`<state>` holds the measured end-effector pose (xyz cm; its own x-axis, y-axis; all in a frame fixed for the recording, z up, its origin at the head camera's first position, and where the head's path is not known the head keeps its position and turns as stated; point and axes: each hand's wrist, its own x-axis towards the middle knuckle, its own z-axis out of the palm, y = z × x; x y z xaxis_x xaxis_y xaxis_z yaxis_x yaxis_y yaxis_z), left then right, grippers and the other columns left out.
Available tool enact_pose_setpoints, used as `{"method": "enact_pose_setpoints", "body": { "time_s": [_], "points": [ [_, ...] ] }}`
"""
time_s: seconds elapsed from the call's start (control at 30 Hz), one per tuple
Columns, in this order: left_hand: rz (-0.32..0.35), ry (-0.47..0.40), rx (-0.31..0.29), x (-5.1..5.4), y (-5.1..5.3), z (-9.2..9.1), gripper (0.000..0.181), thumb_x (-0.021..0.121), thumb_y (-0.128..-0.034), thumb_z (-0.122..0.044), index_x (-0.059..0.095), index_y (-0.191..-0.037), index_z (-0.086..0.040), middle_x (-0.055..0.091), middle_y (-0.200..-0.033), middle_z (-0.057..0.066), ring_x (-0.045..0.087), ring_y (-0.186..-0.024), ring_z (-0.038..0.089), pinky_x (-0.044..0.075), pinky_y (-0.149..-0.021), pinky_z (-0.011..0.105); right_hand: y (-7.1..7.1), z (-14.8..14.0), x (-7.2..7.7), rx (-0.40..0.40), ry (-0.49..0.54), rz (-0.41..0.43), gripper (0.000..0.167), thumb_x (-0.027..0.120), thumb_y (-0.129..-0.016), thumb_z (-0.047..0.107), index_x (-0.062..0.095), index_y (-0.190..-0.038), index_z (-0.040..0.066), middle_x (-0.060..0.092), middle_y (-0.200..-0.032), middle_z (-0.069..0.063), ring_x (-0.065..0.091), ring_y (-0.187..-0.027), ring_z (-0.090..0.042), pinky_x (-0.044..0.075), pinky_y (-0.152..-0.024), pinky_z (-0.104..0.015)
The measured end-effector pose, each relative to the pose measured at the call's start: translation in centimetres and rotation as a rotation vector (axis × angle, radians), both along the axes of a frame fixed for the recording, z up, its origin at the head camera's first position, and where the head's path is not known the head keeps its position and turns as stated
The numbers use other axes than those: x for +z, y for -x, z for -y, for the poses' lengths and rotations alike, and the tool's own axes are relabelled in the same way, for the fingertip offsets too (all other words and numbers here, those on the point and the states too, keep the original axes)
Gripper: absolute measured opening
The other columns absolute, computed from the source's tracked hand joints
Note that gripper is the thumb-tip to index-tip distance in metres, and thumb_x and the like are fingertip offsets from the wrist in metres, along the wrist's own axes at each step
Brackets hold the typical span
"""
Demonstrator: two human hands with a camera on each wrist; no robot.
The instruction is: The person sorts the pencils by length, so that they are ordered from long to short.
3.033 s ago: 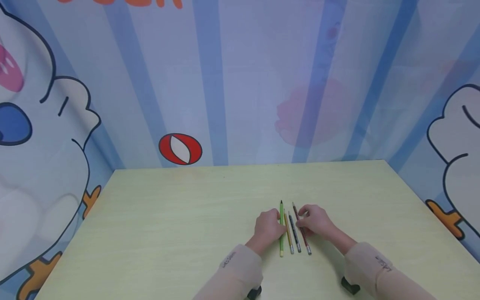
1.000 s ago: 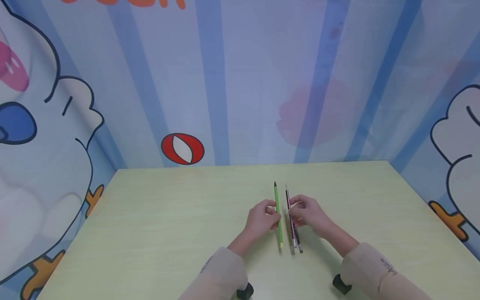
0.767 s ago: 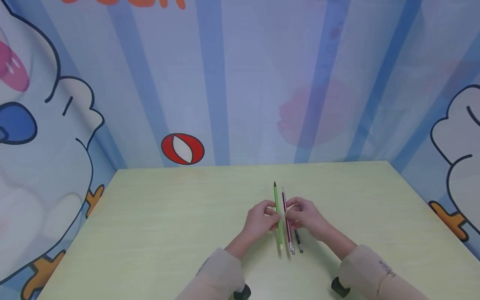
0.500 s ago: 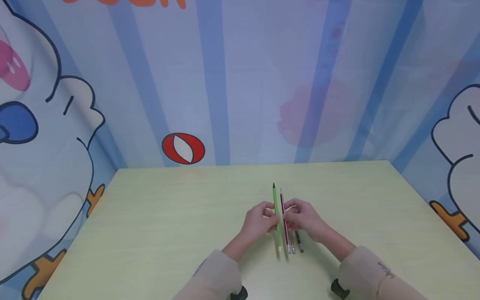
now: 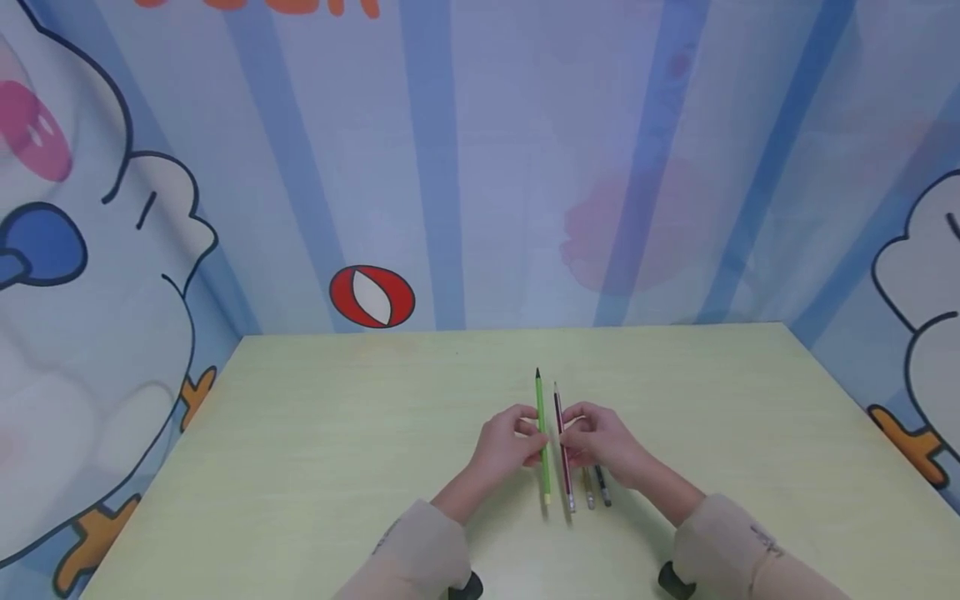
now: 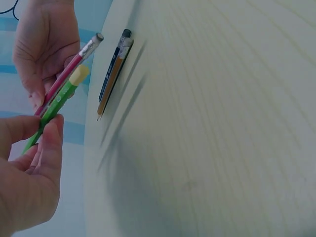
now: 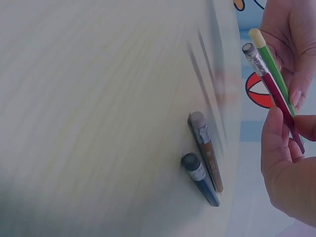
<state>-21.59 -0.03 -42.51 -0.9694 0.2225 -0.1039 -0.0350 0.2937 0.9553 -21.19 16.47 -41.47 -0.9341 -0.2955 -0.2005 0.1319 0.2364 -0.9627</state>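
My left grip pinches the green pencil and my right grip pinches the dark red pencil, both held above the surface, near each other. Below my right grip, a brown pencil and a dark pencil lie close together.

Left hand holds green pencil; right hand, red pencil; two pencils on table
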Motion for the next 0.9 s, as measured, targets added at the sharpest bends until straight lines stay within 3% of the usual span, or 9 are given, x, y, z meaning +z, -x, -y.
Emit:
{"method": "enact_pose_setpoints", "body": {
  "time_s": [0.23,0.43,0.63,0.9],
  "points": [
    [-0.008,0.039,0.047,0.2,1.3,3.1,0.034,0.06,-0.0797,-0.005,0.052,-0.112,0.0,0.061,-0.088,0.011,0.06,-0.058,0.011,0.051,-0.056,0.023,-0.1,0.6,0.0,0.035,0.019,-0.003,0.031,0.052,-0.082,0.0,0.041,-0.109,-0.01,0.059,-0.076,-0.008,0.059,-0.062,-0.012,0.053,-0.06,-0.03],
    [-0.051,0.111,0.061,1.0,1.7,6.3,0.033,0.059,-0.0808,-0.007,0.052,-0.111,0.002,0.061,-0.086,0.01,0.06,-0.059,0.012,0.052,-0.057,0.024,-0.2,0.9,-0.4,0.068,0.013,-0.013,0.028,0.052,-0.083,0.0,0.042,-0.108,-0.009,0.057,-0.072,-0.002,0.059,-0.062,-0.012,0.053,-0.061,-0.031],
    [-0.023,0.241,0.116,1.4,2.3,8.8,0.033,0.06,-0.0811,-0.009,0.054,-0.113,-0.002,0.061,-0.087,0.009,0.059,-0.059,0.012,0.051,-0.058,0.023,-0.2,1.0,-0.6,0.075,0.011,-0.013,0.027,0.052,-0.083,0.0,0.043,-0.107,-0.008,0.057,-0.073,-0.002,0.058,-0.061,-0.013,0.052,-0.06,-0.029],
    [0.007,0.421,0.166,0.9,2.9,11.9,0.034,0.061,-0.0802,-0.01,0.055,-0.112,-0.003,0.062,-0.085,0.008,0.057,-0.058,0.01,0.048,-0.055,0.022,-0.2,1.4,-0.5,0.076,0.001,-0.016,0.029,0.052,-0.083,0.001,0.043,-0.108,-0.01,0.058,-0.074,-0.003,0.058,-0.061,-0.012,0.053,-0.061,-0.029]
  ]
}}
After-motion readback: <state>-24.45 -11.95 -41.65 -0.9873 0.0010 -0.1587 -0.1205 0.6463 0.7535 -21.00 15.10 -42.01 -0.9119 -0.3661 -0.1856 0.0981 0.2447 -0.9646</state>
